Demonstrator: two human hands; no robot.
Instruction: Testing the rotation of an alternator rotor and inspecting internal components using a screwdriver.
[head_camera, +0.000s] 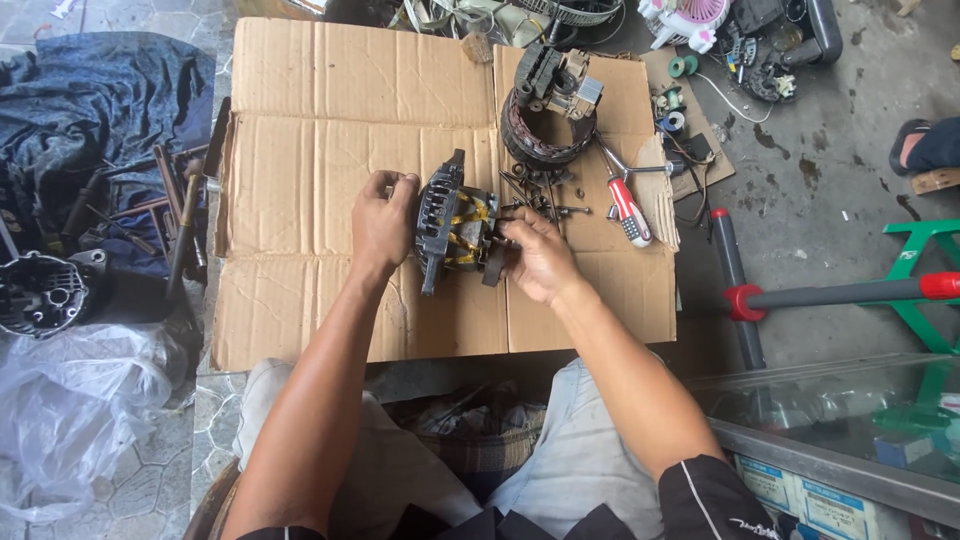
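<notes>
Both hands work on an alternator rotor assembly (455, 228) lying near the centre of a flattened cardboard sheet (300, 120). The left hand (383, 222) sits at the assembly's nine o'clock, fingers closed around the dark finned end housing. The right hand (537, 258) sits at its four o'clock, fingertips pinched on the shaft end beside the yellow-tinted core. At one o'clock from the assembly stands a stator ring (545, 125) with copper windings, a rectifier block resting on top. A red-handled screwdriver (628, 210) lies at three o'clock, just beside loose screws (545, 190). Another grey housing (40, 292) lies well apart at nine o'clock.
</notes>
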